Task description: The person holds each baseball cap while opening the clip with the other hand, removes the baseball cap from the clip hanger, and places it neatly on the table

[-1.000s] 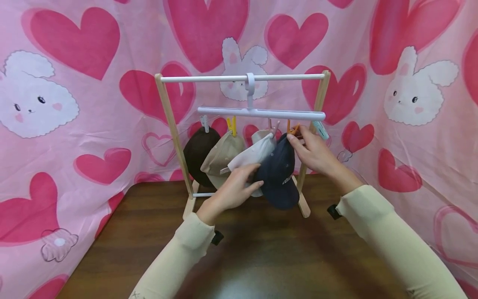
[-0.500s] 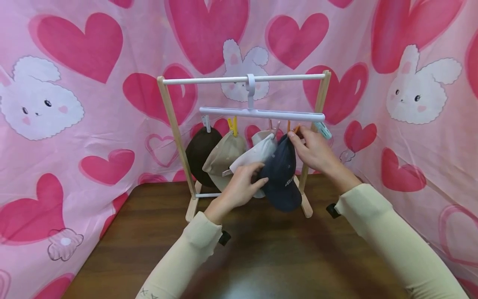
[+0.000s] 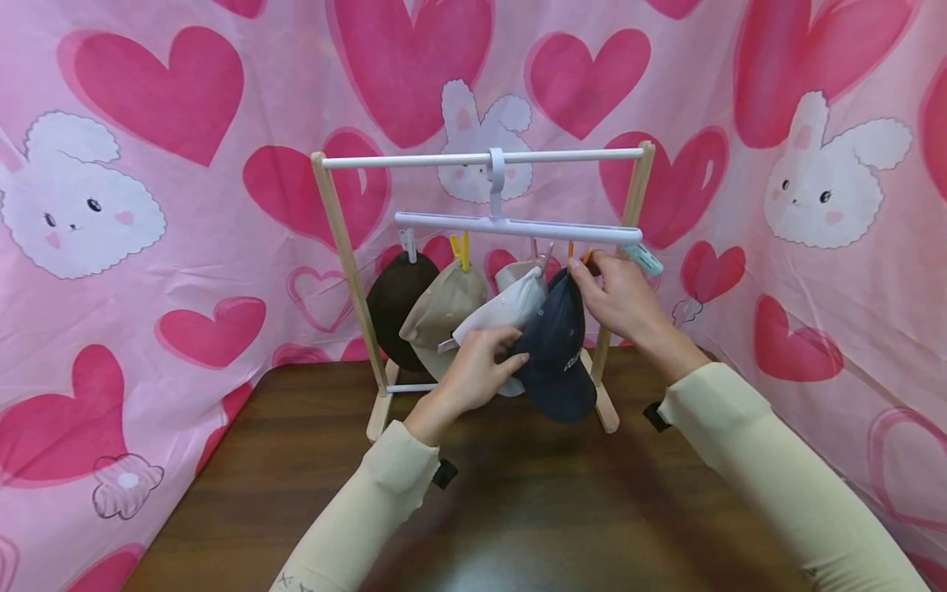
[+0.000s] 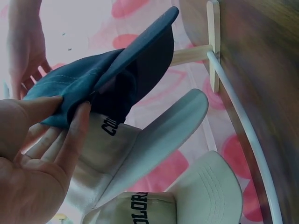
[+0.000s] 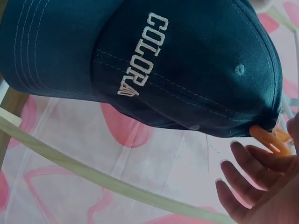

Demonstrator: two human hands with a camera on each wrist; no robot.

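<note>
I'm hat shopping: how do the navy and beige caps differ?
The navy cap has pale lettering, the beige cap dark. The navy cap has an orange clip, the beige cap a yellow clip. The left hand pinches the navy cap, not the beige cap. Both hang below the hanger.

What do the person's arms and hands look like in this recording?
The left hand and right hand are bare, without gloves. The long sleeves are pale cream-green; small dark marks show on the left one. A small black block sticks out beside each sleeve's end.
</note>
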